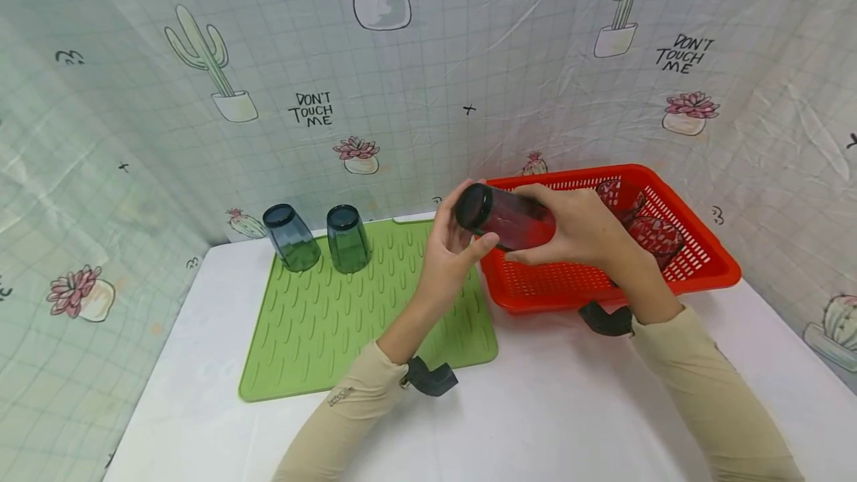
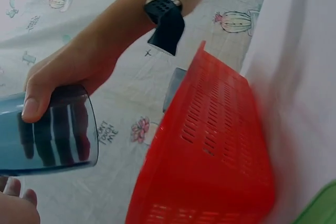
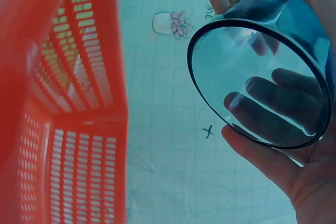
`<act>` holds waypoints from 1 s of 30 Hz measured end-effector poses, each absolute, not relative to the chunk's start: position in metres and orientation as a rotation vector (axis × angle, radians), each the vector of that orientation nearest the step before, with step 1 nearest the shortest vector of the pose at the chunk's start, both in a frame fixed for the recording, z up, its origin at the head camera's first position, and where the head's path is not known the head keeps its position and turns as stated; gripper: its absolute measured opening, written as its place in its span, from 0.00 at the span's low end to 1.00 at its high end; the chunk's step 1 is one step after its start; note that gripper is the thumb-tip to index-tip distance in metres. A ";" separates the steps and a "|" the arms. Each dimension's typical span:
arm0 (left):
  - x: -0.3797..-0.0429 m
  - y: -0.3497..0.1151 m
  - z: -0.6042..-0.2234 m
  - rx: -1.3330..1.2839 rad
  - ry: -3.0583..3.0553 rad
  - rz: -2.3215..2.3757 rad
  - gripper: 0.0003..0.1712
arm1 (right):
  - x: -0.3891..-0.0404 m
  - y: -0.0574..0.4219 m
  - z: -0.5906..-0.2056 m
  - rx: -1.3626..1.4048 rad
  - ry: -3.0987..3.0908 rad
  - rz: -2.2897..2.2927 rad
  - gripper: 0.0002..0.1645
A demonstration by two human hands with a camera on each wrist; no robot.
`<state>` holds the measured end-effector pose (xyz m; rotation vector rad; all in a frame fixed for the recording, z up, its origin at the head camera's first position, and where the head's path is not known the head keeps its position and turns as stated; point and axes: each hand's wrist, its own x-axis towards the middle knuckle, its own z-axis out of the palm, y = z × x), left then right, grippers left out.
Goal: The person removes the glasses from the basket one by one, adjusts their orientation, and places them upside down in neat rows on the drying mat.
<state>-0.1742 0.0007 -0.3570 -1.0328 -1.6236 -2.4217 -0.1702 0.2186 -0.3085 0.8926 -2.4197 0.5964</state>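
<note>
Both hands have hold of one tinted drinking glass, tilted on its side above the left part of the red basket. The right hand grips it near the open rim, with fingers and thumb on opposite sides. At the dark base, the left hand has its thumb below and its fingers around the far side. The right wrist view looks into the mouth of the glass, with right fingers showing through the wall. In the left wrist view, the right hand wraps the glass.
Two tinted glasses stand upside down on the green ridged mat, one glass at its far left corner, another glass beside it. More glasses lie in the basket's right side. A patterned cloth hangs behind the white table.
</note>
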 end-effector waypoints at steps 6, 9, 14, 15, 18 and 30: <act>-0.176 0.008 -0.350 -1.033 -1.453 -2.516 0.55 | -0.168 0.211 -0.317 0.860 -2.410 0.696 0.43; -0.177 0.011 -0.349 -1.031 -1.384 -2.572 0.56 | -0.168 0.209 -0.320 0.855 -2.410 0.700 0.44; -0.176 0.013 -0.349 -1.010 -1.335 -2.630 0.52 | -0.169 0.207 -0.321 0.873 -2.384 0.672 0.45; -0.177 0.012 -0.349 -1.007 -1.334 -2.635 0.51 | -0.169 0.207 -0.320 0.876 -2.380 0.669 0.45; -0.177 0.011 -0.350 -0.992 -1.337 -2.637 0.48 | -0.168 0.206 -0.320 0.883 -2.376 0.672 0.45; -0.176 0.001 -0.351 -0.941 -1.389 -2.544 0.44 | -0.164 0.201 -0.313 0.877 -2.700 0.815 0.52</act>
